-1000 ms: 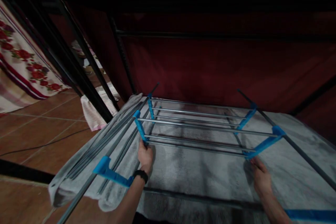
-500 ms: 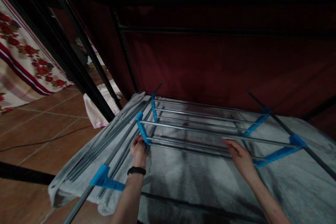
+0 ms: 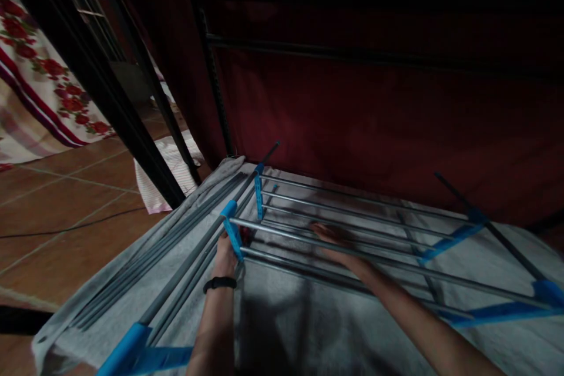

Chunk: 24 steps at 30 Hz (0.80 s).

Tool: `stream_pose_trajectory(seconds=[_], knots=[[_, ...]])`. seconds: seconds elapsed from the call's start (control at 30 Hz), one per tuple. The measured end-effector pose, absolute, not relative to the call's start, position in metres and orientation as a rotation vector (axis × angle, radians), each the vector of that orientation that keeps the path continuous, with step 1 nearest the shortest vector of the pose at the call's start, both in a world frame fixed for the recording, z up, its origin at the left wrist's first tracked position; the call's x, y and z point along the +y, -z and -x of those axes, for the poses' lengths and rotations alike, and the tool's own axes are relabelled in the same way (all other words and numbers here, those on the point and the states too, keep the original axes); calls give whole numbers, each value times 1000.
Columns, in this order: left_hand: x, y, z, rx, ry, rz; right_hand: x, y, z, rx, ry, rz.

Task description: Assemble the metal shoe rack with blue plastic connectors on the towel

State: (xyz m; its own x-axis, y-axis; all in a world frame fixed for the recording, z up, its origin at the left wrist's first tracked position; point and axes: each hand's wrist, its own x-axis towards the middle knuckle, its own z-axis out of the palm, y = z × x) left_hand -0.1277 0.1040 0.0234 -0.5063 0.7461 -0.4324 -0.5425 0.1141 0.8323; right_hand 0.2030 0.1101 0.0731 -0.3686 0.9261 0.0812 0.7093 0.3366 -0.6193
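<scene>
The tubular rack [image 3: 423, 273], thin grey tubes strung between blue plastic brackets, lay across a grey blanket [image 3: 88, 352]. It looked light and hollow, each tube stiff but the whole likely to twist, since the joints seemed merely push-fitted. The smooth tubes might roll or slip in the fingers; the blue brackets, broader and flat-sided, promised the surer hold, one at each end, with steady rather than hard pressure.

The left hand [image 3: 225, 255], a dark band [image 3: 220, 283] on its wrist, was against the near left bracket [image 3: 233, 238], fingers bent; their tips were lost behind the plastic, so whether they gripped could not be told. The right hand [image 3: 328, 239] reached in beneath the front upper tube, fingers stretched leftward among the lower ones; blur and shade hid whether they closed on any.

Loose grey tubes [image 3: 163, 247] lay bunched just left of the rack. Beyond stood a dark red cloth panel [image 3: 330, 106] and, leftward, a black post [image 3: 101, 82] over tiled floor [image 3: 79, 200].
</scene>
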Motion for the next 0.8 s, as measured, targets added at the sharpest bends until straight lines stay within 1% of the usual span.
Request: stream_pose_trajectory(seconds=[0.17, 0.37, 0.43, 0.53, 0.6, 0.67, 0.73, 0.8], knots=[[88, -7, 122, 1309, -1656, -238, 133, -49, -188, -2379, -732, 1496], [71, -17, 111, 1347, -1690, -222, 157, -17, -173, -2392, -733, 1598], [61, -20, 107, 1440, -1700, -233, 160, -12, -172, -2381, -740, 1596], [30, -21, 94, 1727, -1802, -306, 160, -9, -174, -2360, -754, 1571], [2, -24, 79, 1944, -1889, -487, 159, -9, -174, -2339, -768, 1555], [-23, -33, 59, 2037, -1875, -873, 158, -9, -174, -2310, -785, 1546], [-36, -48, 40, 1945, -1731, -1291, 157, -10, -173, -2277, -807, 1540], [-31, -67, 27, 1808, -1568, -1468, 157, -11, -172, -2243, -830, 1523]])
